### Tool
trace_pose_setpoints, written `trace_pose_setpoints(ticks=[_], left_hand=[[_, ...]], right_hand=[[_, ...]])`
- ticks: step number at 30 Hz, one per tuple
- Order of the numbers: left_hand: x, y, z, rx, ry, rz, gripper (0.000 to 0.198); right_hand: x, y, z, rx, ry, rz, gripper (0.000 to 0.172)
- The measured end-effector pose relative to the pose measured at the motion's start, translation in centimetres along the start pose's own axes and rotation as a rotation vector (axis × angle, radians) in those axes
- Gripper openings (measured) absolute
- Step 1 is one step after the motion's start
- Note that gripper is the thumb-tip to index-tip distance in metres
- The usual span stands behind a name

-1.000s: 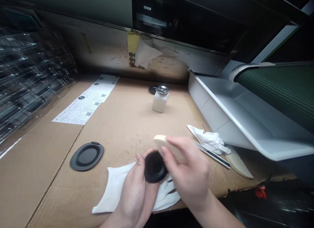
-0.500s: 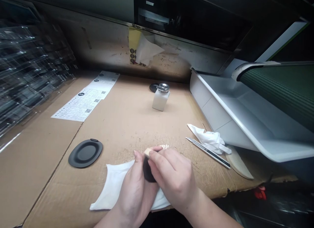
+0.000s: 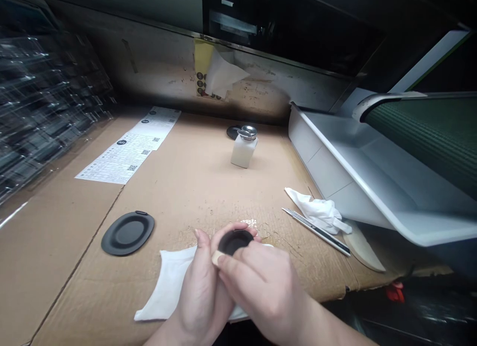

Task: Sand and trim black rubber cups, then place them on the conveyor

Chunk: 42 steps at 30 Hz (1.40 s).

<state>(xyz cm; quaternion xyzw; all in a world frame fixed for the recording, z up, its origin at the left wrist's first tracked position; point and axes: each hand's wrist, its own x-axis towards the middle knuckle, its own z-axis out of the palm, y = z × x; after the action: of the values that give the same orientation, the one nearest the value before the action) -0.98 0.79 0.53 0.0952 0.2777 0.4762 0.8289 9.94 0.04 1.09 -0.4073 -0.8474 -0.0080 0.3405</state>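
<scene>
My left hand (image 3: pixel 203 281) cups a round black disc (image 3: pixel 234 242), its fingers curled behind the far side and its thumb raised at the left. My right hand (image 3: pixel 263 274) pinches a small cream-coloured piece (image 3: pixel 217 258) between thumb and fingers, at the near left edge of the disc. Part of the disc is hidden by the right hand. Under both hands lies a white cloth (image 3: pixel 164 286). To the left, a flat black oval plate-like part (image 3: pixel 128 233) with a small tab rests on the cardboard (image 3: pixel 194 187).
A white pump bottle (image 3: pixel 244 150) stands farther back, a dark round part (image 3: pixel 233 132) behind it. At right are a utility knife (image 3: pixel 316 232), a crumpled white cloth (image 3: pixel 316 212) and a large white bin (image 3: pixel 335 172). Printed label sheets (image 3: pixel 122 152) and stacked clear plastic pieces (image 3: pixel 44 103) are on the left.
The right hand has drawn the cream piece down and left along the disc's edge. The disc has tilted, showing more of its dark face. The left hand keeps holding it.
</scene>
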Motion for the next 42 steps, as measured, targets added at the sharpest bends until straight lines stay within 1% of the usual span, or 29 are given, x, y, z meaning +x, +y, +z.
trace_pose_setpoints(ticks=[3,5,7,9,11,12,13,15,17,19,22,24,26,29,32,34,38,42], left_hand=[[0.1,0.0,-0.1,-0.023,-0.009,0.003,0.05],[0.1,0.1,-0.2,-0.029,-0.002,-0.011,0.05],[0.0,0.2,-0.2,-0.008,0.015,-0.025,0.054],[-0.1,0.3,0.0,0.016,0.047,-0.039,0.058],[-0.1,0.3,0.2,0.013,0.082,-0.042,0.059],[-0.1,0.3,0.3,0.001,0.095,-0.042,0.059],[0.0,0.3,0.3,-0.013,0.099,-0.042,0.06],[0.1,0.3,0.4,-0.036,0.092,-0.041,0.059],[0.1,0.2,0.3,-0.051,0.073,-0.04,0.057],[0.2,0.1,0.2,-0.063,0.051,-0.036,0.054],[0.1,0.0,0.3,-0.049,0.032,-0.014,0.051],[0.0,0.0,0.3,-0.015,0.042,-0.001,0.051],[-0.1,0.0,0.3,0.02,0.054,0.003,0.051],[-0.1,0.0,0.1,0.034,0.033,0.004,0.051],[-0.1,-0.1,-0.1,0.021,0.01,0.022,0.05],[-0.1,-0.1,-0.2,0.033,0.017,0.016,0.051],[-0.1,-0.1,-0.1,0.045,0.032,-0.011,0.059],[-0.1,-0.1,-0.1,-0.007,-0.002,0.023,0.056]], right_hand=[[0.7,0.4,0.0,-0.034,0.014,0.054,0.021],[0.8,0.4,0.1,-0.04,0.026,0.068,0.021],[0.3,-0.1,0.2,-0.022,0.008,0.036,0.022],[-0.6,-0.6,-0.2,-0.017,-0.021,-0.027,0.021],[-1.6,-0.6,-1.1,-0.019,-0.049,-0.078,0.018],[-2.0,-0.4,-1.7,-0.006,-0.053,-0.071,0.016],[-2.3,-0.1,-2.3,0.022,-0.039,-0.029,0.015],[-2.5,0.7,-3.3,0.089,0.034,0.141,0.014],[-2.2,1.1,-3.4,0.127,0.118,0.289,0.015],[-1.8,0.9,-2.7,0.137,0.147,0.339,0.014],[-1.5,-0.4,-0.7,0.141,0.162,0.354,0.014],[-1.6,-1.3,0.3,0.129,0.168,0.345,0.014],[-1.7,-1.8,0.7,0.129,0.148,0.297,0.013],[-1.4,-1.4,0.5,0.107,0.124,0.24,0.012],[-0.8,-0.8,0.4,-0.005,0.171,0.203,0.014],[-0.5,-0.9,0.5,-0.05,0.18,0.168,0.018],[-0.5,-1.4,0.6,-0.044,0.126,0.101,0.022],[-0.1,-0.9,0.3,-0.099,0.112,0.125,0.017]])
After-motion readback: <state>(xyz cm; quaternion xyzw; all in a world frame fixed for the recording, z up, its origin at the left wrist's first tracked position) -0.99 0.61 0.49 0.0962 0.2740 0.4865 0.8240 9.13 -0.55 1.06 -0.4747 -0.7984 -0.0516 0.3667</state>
